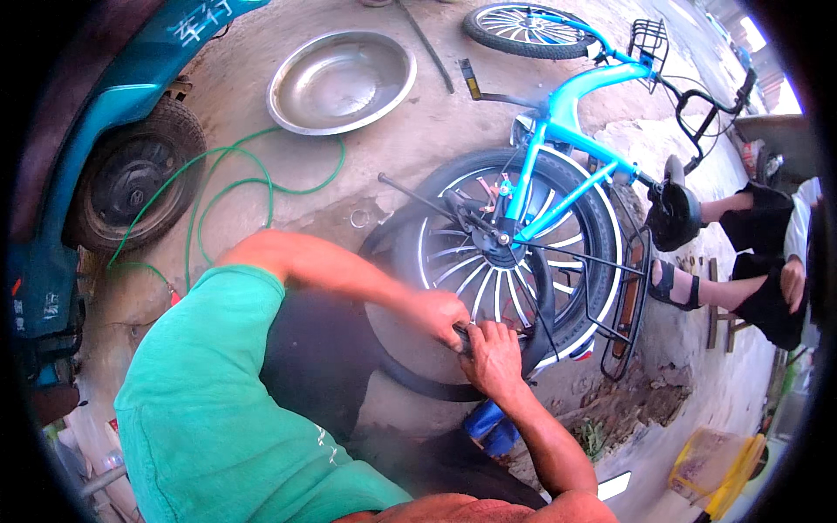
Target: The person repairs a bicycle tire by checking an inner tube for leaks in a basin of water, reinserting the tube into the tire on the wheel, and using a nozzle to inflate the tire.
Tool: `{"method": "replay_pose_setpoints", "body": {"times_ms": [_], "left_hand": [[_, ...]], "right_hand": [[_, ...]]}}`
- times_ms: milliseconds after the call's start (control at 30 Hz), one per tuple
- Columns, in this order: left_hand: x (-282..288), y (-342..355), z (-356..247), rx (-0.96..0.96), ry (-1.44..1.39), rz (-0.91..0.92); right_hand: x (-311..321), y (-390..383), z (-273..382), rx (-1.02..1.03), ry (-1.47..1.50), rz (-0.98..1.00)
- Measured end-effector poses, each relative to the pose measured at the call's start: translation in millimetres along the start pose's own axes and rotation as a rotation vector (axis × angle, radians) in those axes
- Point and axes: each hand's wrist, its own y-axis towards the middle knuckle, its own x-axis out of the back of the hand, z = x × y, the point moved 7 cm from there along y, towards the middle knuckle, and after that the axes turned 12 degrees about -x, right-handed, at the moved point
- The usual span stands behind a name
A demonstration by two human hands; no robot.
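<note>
A blue bicycle lies on its side on the concrete, its spoked rear wheel right in front of me. A black rubber inner tube hangs in a loose loop around the near side of that wheel. My left hand and my right hand meet over the wheel's near edge. Both are closed on a short dark stretch of the tube, fingers pinched close together. My fingers cover most of the gripped part.
A metal basin with water stands at the far left. A green hose curls beside a teal vehicle's wheel. At right sits a person in sandals. A yellow-edged container stands lower right.
</note>
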Motion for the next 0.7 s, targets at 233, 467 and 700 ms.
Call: {"method": "replay_pose_setpoints", "body": {"times_ms": [233,467,700], "left_hand": [[35,-37,50,-0.027,0.273,0.432],[59,-41,64,-0.008,0.514,0.532],[1,-6,4,0.053,0.110,0.017]], "right_hand": [[4,-3,-2,0.000,-0.041,0.031],[8,-2,-3,0.016,0.023,-0.018],[7,-2,4,0.004,0.023,0.018]]}}
